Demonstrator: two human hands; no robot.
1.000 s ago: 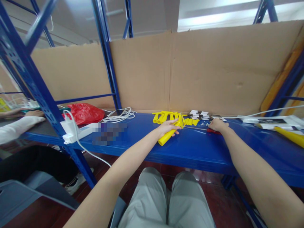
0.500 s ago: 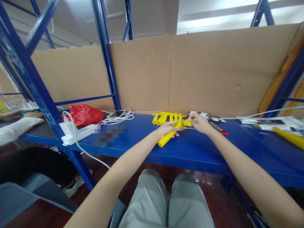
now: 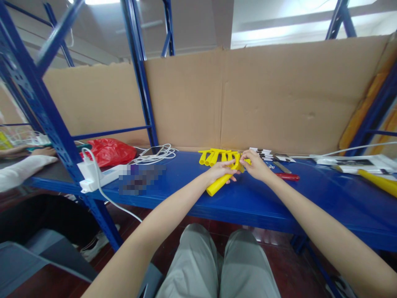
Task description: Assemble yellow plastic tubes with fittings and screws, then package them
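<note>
My left hand (image 3: 221, 170) is closed around a yellow tube (image 3: 216, 186), whose wide round end points toward me and slightly left. At the tube's upper end, the fingers of my right hand (image 3: 252, 164) are pinched together, close to my left fingertips. Yellow shows beside that pinch, but what it holds is hidden. Behind my left hand, several more yellow tubes (image 3: 208, 158) lie in a row on the blue table (image 3: 182, 178), with narrow yellow pieces across their far ends.
A red-handled tool (image 3: 288, 177) lies right of my hands, near black-and-white labels (image 3: 263, 154). Farther right are white packets (image 3: 366, 162) and a yellow roll (image 3: 380, 181). Left are a white cable (image 3: 164, 152), a power strip (image 3: 107, 176), a red bag (image 3: 111, 152) and another person's sleeve (image 3: 27, 167).
My right hand has moved left, from over the small yellow pieces to the upper end of the held tube. The red-handled tool shows more fully. My left hand keeps its grip.
</note>
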